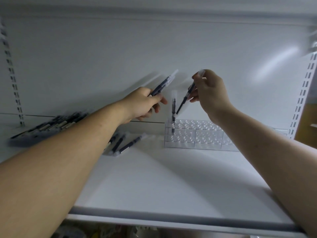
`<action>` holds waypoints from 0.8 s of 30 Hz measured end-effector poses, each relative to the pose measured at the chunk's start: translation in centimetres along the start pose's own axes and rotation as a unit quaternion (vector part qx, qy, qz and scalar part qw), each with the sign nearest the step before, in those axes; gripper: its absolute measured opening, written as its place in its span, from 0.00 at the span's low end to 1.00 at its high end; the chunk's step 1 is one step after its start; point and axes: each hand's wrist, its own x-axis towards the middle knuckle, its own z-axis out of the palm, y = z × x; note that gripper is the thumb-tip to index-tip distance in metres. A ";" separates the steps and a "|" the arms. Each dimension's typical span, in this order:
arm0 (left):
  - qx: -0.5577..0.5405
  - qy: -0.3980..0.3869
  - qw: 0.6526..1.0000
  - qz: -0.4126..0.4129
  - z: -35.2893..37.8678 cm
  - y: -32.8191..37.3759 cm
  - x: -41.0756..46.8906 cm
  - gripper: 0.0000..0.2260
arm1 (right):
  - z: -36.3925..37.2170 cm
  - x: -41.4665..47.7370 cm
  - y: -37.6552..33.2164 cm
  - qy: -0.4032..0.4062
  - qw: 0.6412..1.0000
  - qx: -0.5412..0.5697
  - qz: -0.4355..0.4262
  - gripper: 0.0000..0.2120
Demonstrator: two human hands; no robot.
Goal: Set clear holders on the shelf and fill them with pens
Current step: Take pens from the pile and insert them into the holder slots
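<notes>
The right hand (210,93), right of frame centre, is pinching a pen (186,98) tilted above the clear holder (193,134), which is sitting on the shelf (163,182). The left hand (144,103) is gripping another pen (163,85). One pen (173,114) is standing upright in the holder's left corner.

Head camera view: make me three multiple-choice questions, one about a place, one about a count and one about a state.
1. Where is the clear holder?
A) on the shelf, right of the loose pens
B) inside a drawer
C) on the floor
2. How many pens stand in the holder?
A) none
B) one
C) five
3. How is the pen in the right hand?
A) lying flat
B) tilted above the holder
C) seated in a hole

Answers:
1 A, it sits on the shelf beside them.
2 B, a single upright pen stands at its back left corner.
3 B, the pen is held slanted, with its tip clear of the holes.
</notes>
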 end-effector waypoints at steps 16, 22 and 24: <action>0.000 0.013 1.000 0.002 0.1 0.0 0.2 0.11 | 1.2 -1.2 -0.1 -0.104 0.981 -0.154 -0.064 0.08; -0.021 0.015 0.999 0.019 0.0 -0.1 0.3 0.12 | 1.9 -1.6 0.3 -0.169 0.960 -0.222 -0.038 0.06; -0.033 0.011 0.999 0.024 0.0 0.0 0.3 0.13 | 1.8 -1.6 0.4 -0.176 0.957 -0.229 -0.030 0.06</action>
